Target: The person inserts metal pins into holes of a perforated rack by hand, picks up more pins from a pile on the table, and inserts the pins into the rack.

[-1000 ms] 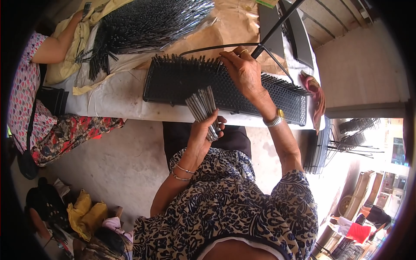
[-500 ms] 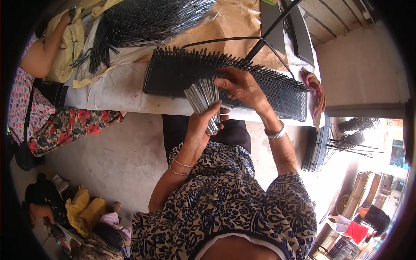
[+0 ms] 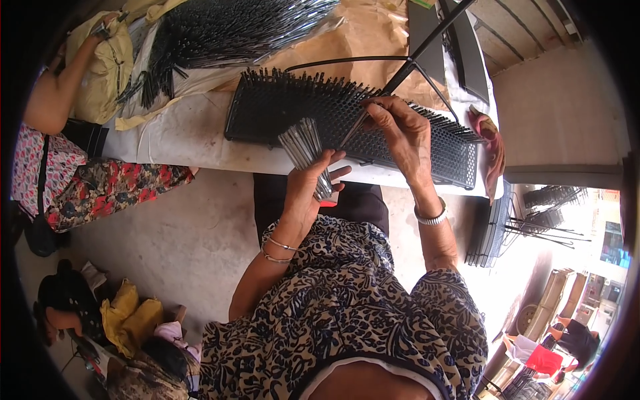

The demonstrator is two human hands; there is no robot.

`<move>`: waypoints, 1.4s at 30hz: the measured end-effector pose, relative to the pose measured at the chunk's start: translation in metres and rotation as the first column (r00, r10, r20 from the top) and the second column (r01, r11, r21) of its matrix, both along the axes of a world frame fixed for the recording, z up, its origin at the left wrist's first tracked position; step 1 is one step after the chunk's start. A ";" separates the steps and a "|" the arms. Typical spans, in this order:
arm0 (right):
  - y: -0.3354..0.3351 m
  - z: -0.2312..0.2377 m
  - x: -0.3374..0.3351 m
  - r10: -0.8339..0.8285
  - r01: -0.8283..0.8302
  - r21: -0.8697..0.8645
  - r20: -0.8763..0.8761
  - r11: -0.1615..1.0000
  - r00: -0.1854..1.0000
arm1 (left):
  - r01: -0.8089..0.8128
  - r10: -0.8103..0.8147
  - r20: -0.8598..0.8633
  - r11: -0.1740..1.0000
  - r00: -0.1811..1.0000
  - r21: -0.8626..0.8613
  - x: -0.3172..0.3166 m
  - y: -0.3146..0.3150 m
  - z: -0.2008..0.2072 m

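A bundle of thin silvery rods fans upward out of my left hand, which is closed around its lower end. Something red shows at the heel of that hand. My right hand pinches one slim rod between thumb and fingertips, slanting down toward the left hand. Behind both hands lies a long black perforated metal rack on the table. A row of dark rods stands up along its far edge. My right hand is over the rack's near side, and I cannot tell whether it touches.
A large heap of dark rods lies on brown paper at the back left. A black bar frame rises behind the rack. A reddish cloth hangs at the table's right end. Another person's arm reaches over a yellowish sack at the left.
My right hand has moved right, away from the bundle, with a single rod now drawn out in its fingers. The left hand keeps the bundle, with its fingers slightly more spread.
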State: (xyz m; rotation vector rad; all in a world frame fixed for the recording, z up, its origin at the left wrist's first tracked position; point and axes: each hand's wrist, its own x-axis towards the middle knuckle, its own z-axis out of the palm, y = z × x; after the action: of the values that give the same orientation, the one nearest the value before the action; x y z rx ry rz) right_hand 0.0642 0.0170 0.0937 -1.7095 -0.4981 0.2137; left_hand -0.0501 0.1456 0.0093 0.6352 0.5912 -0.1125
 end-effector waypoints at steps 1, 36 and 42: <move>-0.003 0.000 -0.007 -0.003 0.003 -0.001 -0.001 1.000 1.000 | 0.000 0.000 -0.023 1.000 1.000 -0.004 0.001 0.002 -0.003; -0.023 -0.056 0.008 0.218 -0.158 0.153 -0.587 0.976 0.780 | 0.294 -0.299 0.016 0.945 0.954 0.146 0.000 0.008 0.010; -0.018 -0.048 0.002 0.232 -0.182 0.145 -0.508 0.972 0.830 | 0.267 -0.272 0.012 0.950 0.962 0.160 -0.002 0.008 0.011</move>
State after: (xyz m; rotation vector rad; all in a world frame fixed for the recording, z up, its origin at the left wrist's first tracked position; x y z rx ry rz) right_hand 0.0660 -0.0007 0.0457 -1.4251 -0.2761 0.7830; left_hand -0.0524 0.1535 0.0205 0.8682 0.4810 -0.3134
